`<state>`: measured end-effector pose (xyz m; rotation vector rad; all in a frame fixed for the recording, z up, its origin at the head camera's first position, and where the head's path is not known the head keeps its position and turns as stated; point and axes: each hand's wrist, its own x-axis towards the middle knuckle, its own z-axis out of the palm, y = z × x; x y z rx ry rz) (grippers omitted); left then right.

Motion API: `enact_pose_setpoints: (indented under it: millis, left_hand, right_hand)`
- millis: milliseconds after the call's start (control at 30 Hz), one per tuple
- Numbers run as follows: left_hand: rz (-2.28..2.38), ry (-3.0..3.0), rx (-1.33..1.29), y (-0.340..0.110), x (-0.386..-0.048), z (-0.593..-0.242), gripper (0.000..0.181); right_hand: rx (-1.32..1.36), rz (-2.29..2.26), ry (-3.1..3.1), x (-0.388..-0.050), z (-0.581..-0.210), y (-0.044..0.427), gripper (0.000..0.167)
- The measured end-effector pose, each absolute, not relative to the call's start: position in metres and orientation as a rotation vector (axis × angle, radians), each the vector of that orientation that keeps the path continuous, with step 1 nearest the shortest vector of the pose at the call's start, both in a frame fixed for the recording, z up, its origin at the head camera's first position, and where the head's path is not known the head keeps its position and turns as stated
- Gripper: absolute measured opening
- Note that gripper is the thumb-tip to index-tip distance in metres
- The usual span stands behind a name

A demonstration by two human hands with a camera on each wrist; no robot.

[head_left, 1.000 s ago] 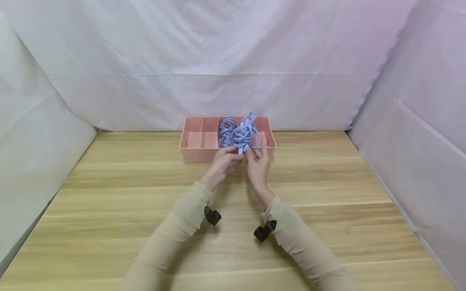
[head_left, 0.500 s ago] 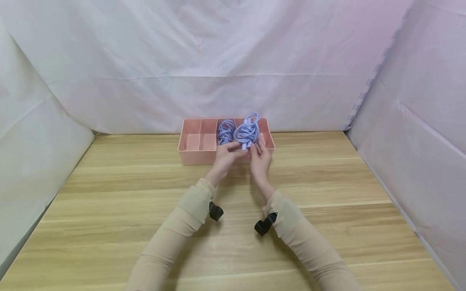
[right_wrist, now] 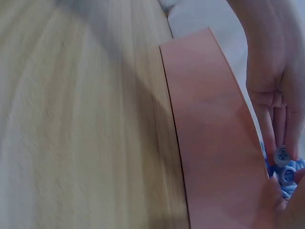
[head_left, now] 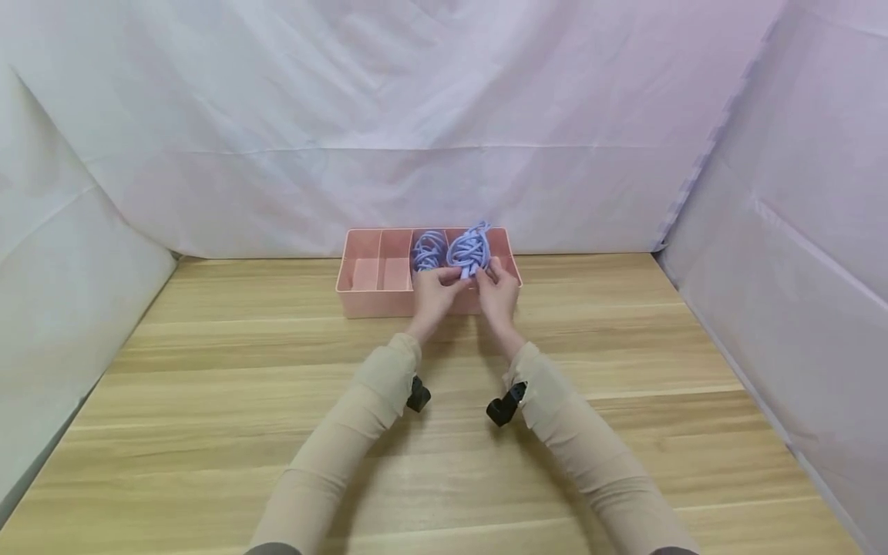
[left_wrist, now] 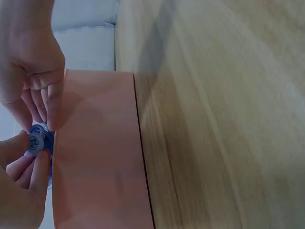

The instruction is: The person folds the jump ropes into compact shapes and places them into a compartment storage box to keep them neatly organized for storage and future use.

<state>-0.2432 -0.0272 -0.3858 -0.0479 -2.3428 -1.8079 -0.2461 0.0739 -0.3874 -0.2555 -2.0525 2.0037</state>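
Note:
A bundled blue jump rope [head_left: 469,250] is at the fourth compartment from the left of the pink divided box [head_left: 378,304], its coil over the opening and handle ends toward me. From the left my left hand [head_left: 432,299] pinches the handle ends between thumb and fingers; my right hand [head_left: 498,299] holds them from the right. Both wrist views show the round handle ends [left_wrist: 34,143] side by side at the box's front rim, fingers around them. Another bundled blue cord [head_left: 429,248] lies in the compartment just left. The hands partly hide the box's front.
Two bare compartments [head_left: 362,266] lie at the box's left. Behind the box hangs a white cloth [head_left: 416,185]; cloth walls also stand at both sides. The wooden tabletop [head_left: 243,370] stretches around and in front of the box.
Both hands and forearms have reached slightly farther forward. The held jump rope's handle ends have come up and its coil sits closer over the compartment; the other bundle stays in place.

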Motion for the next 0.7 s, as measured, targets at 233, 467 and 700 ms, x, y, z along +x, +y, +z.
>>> enact_pose_setpoints:
  millis: [233, 467, 700]
  left_hand:
    - [-1.384, -2.564, -0.181, -0.026, -0.25, -0.384, 0.025]
    - [-1.211, -2.653, -0.189, -0.023, -0.253, -0.381, 0.02]
    - [-1.091, -2.7, -0.216, -0.022, -0.253, -0.38, 0.011]
  right_hand:
    - [-0.119, 1.424, -2.431, -0.253, -0.38, 0.084, 0.031]
    - [-0.052, 1.17, -2.589, -0.259, -0.378, 0.09, 0.048]
    - [0.026, 0.945, -2.729, -0.261, -0.373, 0.086, 0.053]
